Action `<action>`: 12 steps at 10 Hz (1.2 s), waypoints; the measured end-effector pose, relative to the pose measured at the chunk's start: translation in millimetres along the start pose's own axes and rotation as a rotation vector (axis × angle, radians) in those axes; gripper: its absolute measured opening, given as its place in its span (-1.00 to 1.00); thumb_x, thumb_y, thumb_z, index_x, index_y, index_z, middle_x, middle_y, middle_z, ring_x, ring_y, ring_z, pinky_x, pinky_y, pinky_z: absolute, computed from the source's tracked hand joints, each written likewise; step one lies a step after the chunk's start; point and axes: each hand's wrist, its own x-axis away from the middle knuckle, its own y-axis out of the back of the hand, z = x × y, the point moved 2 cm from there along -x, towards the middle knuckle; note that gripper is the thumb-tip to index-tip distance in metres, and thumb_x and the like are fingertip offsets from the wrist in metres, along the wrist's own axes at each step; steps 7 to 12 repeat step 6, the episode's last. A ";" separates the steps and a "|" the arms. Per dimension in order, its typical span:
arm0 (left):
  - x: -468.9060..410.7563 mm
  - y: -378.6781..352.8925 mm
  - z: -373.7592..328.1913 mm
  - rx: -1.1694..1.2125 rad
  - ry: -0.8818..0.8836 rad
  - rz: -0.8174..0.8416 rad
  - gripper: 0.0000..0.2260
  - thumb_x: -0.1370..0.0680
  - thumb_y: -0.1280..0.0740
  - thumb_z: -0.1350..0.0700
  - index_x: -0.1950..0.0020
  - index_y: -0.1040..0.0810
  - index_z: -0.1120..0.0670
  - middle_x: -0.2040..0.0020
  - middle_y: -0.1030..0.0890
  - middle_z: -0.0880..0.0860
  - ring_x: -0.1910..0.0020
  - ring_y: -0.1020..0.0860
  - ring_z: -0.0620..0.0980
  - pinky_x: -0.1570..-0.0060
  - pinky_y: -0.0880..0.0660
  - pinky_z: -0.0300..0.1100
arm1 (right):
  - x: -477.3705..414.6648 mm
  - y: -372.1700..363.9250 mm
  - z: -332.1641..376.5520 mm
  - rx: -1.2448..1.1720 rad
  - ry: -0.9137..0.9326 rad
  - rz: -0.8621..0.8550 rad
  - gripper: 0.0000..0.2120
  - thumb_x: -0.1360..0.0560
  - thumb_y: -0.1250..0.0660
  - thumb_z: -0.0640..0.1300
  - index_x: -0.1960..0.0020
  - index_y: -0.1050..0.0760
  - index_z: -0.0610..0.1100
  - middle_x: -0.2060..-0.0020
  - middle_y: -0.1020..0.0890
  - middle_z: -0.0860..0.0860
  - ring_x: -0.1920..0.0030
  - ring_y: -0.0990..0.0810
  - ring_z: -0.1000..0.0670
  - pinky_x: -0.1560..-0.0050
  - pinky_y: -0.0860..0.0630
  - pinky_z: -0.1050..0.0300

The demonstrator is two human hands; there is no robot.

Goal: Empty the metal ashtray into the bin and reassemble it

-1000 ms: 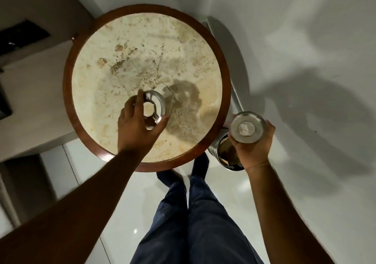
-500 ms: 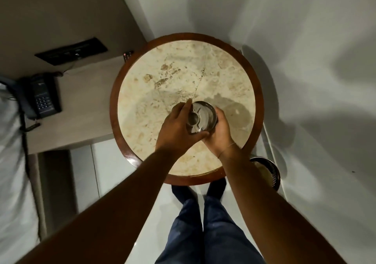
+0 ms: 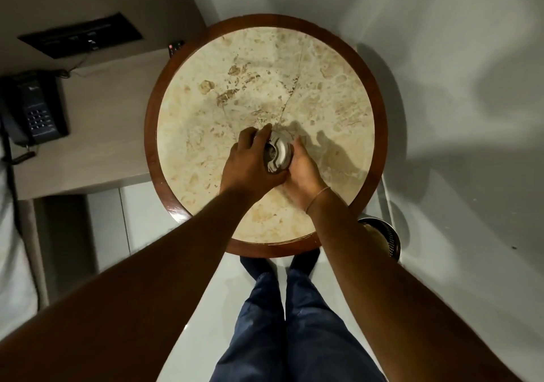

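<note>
A round table [image 3: 338, 66] with a pale stone top and brown wood rim stands by a white wall. The shiny metal ashtray [image 3: 279, 153] sits near its middle, probably so the two parts can be pressed together. The left hand [image 3: 250, 165] curls over it; the right hand [image 3: 301, 169] cups its side. The round metal bin [image 3: 388, 238] waits on the floor beside the table.

Round marble table [image 3: 378, 134]; black telephone [image 3: 35, 110] on side desk [image 3: 114, 134]; small remote [image 3: 175, 47] at table's edge.
</note>
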 end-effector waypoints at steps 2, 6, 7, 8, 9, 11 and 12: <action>-25.4 -16.0 13.7 -0.050 0.052 -0.041 -0.04 -0.42 -0.62 -0.17 -0.70 -0.26 0.05 -0.51 -0.41 0.17 -0.38 -0.53 0.24 -0.29 -0.58 0.19 | -4.5 15.9 9.0 0.347 0.266 -0.190 -0.56 -0.80 -0.06 0.00 -0.47 -0.51 -0.24 -0.30 -0.65 -0.26 -0.08 -0.69 -0.03 -0.05 -0.68 0.15; -7.6 -12.6 29.0 -0.150 0.084 -0.075 0.14 -0.41 -0.18 -0.63 -0.77 0.21 -0.06 -0.77 -0.05 0.21 -0.75 -0.04 0.27 -0.70 -0.05 0.21 | 20.2 17.1 6.5 0.825 0.758 -0.308 -0.69 -0.73 -0.26 -0.12 -0.36 -0.59 -0.27 -0.28 -0.69 -0.17 -0.33 -0.64 -0.11 -0.42 -0.58 -0.11; -7.6 -12.6 29.0 -0.150 0.084 -0.075 0.14 -0.41 -0.18 -0.63 -0.77 0.21 -0.06 -0.77 -0.05 0.21 -0.75 -0.04 0.27 -0.70 -0.05 0.21 | 20.2 17.1 6.5 0.825 0.758 -0.308 -0.69 -0.73 -0.26 -0.12 -0.36 -0.59 -0.27 -0.28 -0.69 -0.17 -0.33 -0.64 -0.11 -0.42 -0.58 -0.11; -7.6 -12.6 29.0 -0.150 0.084 -0.075 0.14 -0.41 -0.18 -0.63 -0.77 0.21 -0.06 -0.77 -0.05 0.21 -0.75 -0.04 0.27 -0.70 -0.05 0.21 | 20.2 17.1 6.5 0.825 0.758 -0.308 -0.69 -0.73 -0.26 -0.12 -0.36 -0.59 -0.27 -0.28 -0.69 -0.17 -0.33 -0.64 -0.11 -0.42 -0.58 -0.11; -7.6 -12.6 29.0 -0.150 0.084 -0.075 0.14 -0.41 -0.18 -0.63 -0.77 0.21 -0.06 -0.77 -0.05 0.21 -0.75 -0.04 0.27 -0.70 -0.05 0.21 | 20.2 17.1 6.5 0.825 0.758 -0.308 -0.69 -0.73 -0.26 -0.12 -0.36 -0.59 -0.27 -0.28 -0.69 -0.17 -0.33 -0.64 -0.11 -0.42 -0.58 -0.11; -7.6 -12.6 29.0 -0.150 0.084 -0.075 0.14 -0.41 -0.18 -0.63 -0.77 0.21 -0.06 -0.77 -0.05 0.21 -0.75 -0.04 0.27 -0.70 -0.05 0.21 | 20.2 17.1 6.5 0.825 0.758 -0.308 -0.69 -0.73 -0.26 -0.12 -0.36 -0.59 -0.27 -0.28 -0.69 -0.17 -0.33 -0.64 -0.11 -0.42 -0.58 -0.11; -7.6 -12.6 29.0 -0.150 0.084 -0.075 0.14 -0.41 -0.18 -0.63 -0.77 0.21 -0.06 -0.77 -0.05 0.21 -0.75 -0.04 0.27 -0.70 -0.05 0.21 | 20.2 17.1 6.5 0.825 0.758 -0.308 -0.69 -0.73 -0.26 -0.12 -0.36 -0.59 -0.27 -0.28 -0.69 -0.17 -0.33 -0.64 -0.11 -0.42 -0.58 -0.11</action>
